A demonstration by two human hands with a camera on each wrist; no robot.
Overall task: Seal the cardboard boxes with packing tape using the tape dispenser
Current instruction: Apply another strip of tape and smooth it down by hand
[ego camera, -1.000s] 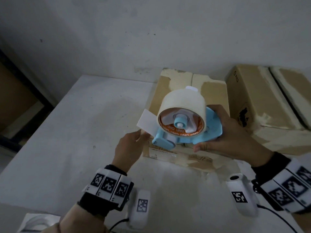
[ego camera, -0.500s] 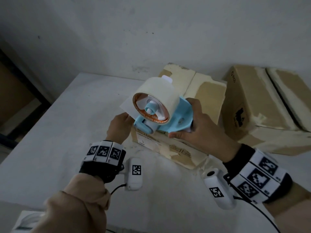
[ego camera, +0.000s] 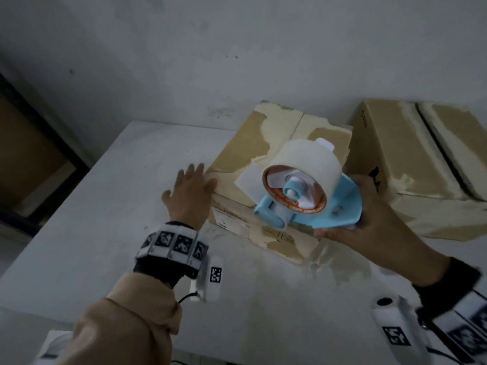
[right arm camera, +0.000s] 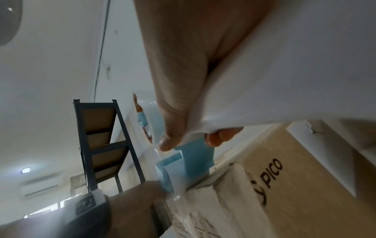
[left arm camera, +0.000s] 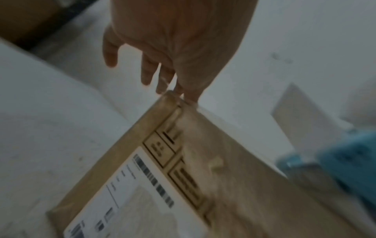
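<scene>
White bench [ego camera: 110, 233] stands against a pale wall [ego camera: 237, 48], and it carries two cardboard boxes. One box [ego camera: 237, 164] lies near the middle, and its top has torn strips of old tape. The second box [ego camera: 395, 154] stands just beside it on the right, also with old tape, and shows the printed word "PICO" in the right wrist view.

The left hand [ego camera: 188, 193] lies with fingers straight and spread at the left edge of the middle box, and the thumb touches the top corner. Its grip is released, it holds nothing. The left wrist view shows the fingertips [left arm camera: 162, 83] at the corner of this box, above a white label [left arm camera: 130, 193] with a barcode.

The right hand [ego camera: 369, 219] has its grip clenched around the handle of the blue tape dispenser [ego camera: 340, 206]. The dispenser is over the front right part of the middle box, tilted, with the roll of tape [ego camera: 303, 167] toward the camera. A loose flap of tape [ego camera: 249, 180] sticks out from the roll to the left. A dark metal shelf [right arm camera: 105, 141] is seen behind in the right wrist view.
</scene>
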